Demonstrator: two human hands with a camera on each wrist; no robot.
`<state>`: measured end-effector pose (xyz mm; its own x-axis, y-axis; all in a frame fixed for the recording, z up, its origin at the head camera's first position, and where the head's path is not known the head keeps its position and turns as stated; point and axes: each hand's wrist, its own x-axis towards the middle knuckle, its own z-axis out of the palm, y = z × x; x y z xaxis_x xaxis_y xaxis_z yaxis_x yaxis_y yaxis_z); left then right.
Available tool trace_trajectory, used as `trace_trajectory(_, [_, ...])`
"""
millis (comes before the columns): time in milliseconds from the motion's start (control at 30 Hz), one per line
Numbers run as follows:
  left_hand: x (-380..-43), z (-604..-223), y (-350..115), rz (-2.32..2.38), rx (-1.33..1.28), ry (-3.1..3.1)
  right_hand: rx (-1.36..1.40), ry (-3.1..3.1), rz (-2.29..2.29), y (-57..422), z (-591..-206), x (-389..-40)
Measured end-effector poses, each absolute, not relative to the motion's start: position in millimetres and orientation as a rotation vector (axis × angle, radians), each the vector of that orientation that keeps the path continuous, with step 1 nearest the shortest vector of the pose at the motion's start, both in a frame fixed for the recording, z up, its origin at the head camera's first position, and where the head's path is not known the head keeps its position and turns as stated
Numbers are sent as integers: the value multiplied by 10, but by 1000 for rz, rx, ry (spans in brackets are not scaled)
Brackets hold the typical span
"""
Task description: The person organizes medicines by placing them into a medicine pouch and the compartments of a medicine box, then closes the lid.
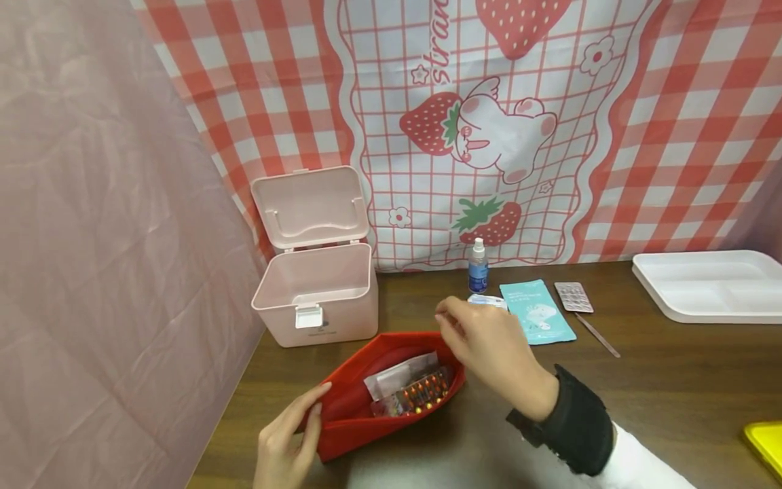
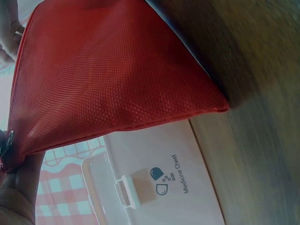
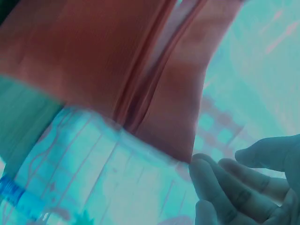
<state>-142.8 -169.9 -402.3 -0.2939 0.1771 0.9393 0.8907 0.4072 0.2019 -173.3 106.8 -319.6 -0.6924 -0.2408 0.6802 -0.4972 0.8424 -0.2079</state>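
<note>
A red zippered pouch (image 1: 360,435) is held gaping at the front of the table. Inside it lie a white packet (image 1: 400,375) and blister packs (image 1: 421,394) with orange and yellow pills. My left hand (image 1: 290,435) grips the pouch's left end, thumb and fingers on its rim; in the left wrist view the pouch's red fabric (image 2: 112,70) covers most of that hand. Over the pouch's right end is my right hand (image 1: 489,339), its fingers bent. In the right wrist view those fingers (image 3: 234,187) are at the pouch's corner, with the thumb held apart from them.
A pink medicine chest (image 1: 330,292) stands lidded-back at the left. Behind my right hand are a spray bottle (image 1: 478,268), a teal packet (image 1: 540,312), a silver blister pack (image 1: 573,297) and tweezers (image 1: 599,335). A white divided tray (image 1: 715,288) and a yellow tray (image 1: 766,441) lie rightward.
</note>
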Motion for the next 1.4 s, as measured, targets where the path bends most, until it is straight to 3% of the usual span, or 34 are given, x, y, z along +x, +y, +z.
trace_trajectory(400, [-1432, -4049, -1716, -981, -909, -1769, 295, -2668, 537, 1597, -3594, -2247])
trace_trajectory(800, [-1472, -4123, -1749, -963, -920, -1763, 221, -2823, 392, 1714, -4108, -2710])
trace_trajectory(1067, [-1472, -4131, -1752, -956, -922, -1768, 93, -3013, 359, 1664, -4232, -2801])
trace_trajectory(1400, [-1453, -4097, -1750, -969, -925, -1778, 154, -2931, 340, 1680, -4372, -2846])
